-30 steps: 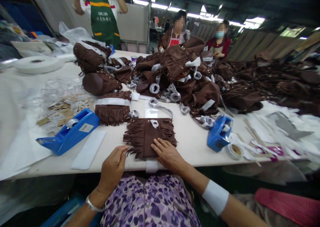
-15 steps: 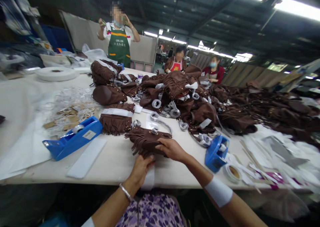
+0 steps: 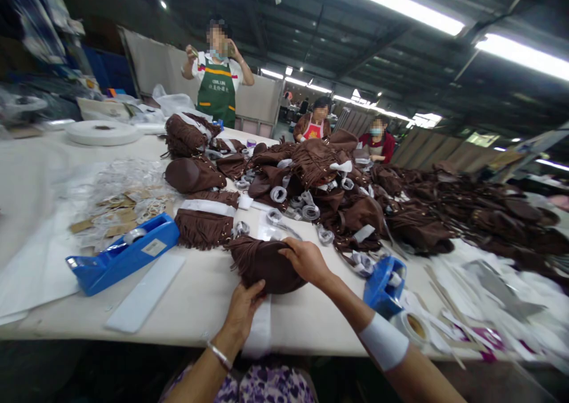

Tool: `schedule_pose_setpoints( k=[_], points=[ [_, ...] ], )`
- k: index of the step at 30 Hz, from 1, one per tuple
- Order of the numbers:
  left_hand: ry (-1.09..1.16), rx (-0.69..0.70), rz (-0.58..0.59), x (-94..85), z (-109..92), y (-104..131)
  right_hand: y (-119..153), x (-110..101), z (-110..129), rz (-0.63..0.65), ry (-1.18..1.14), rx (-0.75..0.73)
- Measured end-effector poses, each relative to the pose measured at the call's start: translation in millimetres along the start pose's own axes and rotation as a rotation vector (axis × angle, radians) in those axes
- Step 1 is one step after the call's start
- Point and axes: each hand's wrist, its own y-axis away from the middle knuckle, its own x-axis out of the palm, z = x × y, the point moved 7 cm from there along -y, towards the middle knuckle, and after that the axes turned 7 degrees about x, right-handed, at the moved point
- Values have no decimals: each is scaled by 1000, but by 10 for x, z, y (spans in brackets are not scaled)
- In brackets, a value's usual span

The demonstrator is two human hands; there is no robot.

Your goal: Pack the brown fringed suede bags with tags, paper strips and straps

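A brown fringed bag (image 3: 271, 265) is held over the near part of the table, its smooth rounded base tilted towards me and its fringe pointing left. My left hand (image 3: 243, 309) grips its lower left edge, thumb on top. On the upper right edge, my right hand (image 3: 309, 264) is closed round the rim. A pale strip (image 3: 258, 326) lies on the table under the bag. Just left and behind sits another fringed bag (image 3: 204, 228) with a white band round it. Coiled wrapped straps lie beyond the held bag.
A blue tape dispenser (image 3: 128, 252) stands left, beside a flat white strip (image 3: 146, 293). Another blue dispenser (image 3: 386, 287) and a tape roll (image 3: 411, 327) are at right. Brown bags (image 3: 315, 163) are heaped behind. Three people are across the table, one in a green apron (image 3: 217, 93).
Both hands have tilted the bag, so its smooth rounded base now shows where its side and eyelets showed before. My left hand has shifted slightly left and down.
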Motion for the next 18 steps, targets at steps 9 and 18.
schedule_pose_setpoints(
  k=[9,18],
  points=[
    [-192,-41,-213,-206,85,37,157,241,63,38,106,-32],
    [-262,-136,-223,-313,48,51,355,555,-56,-49,171,24]
  ],
)
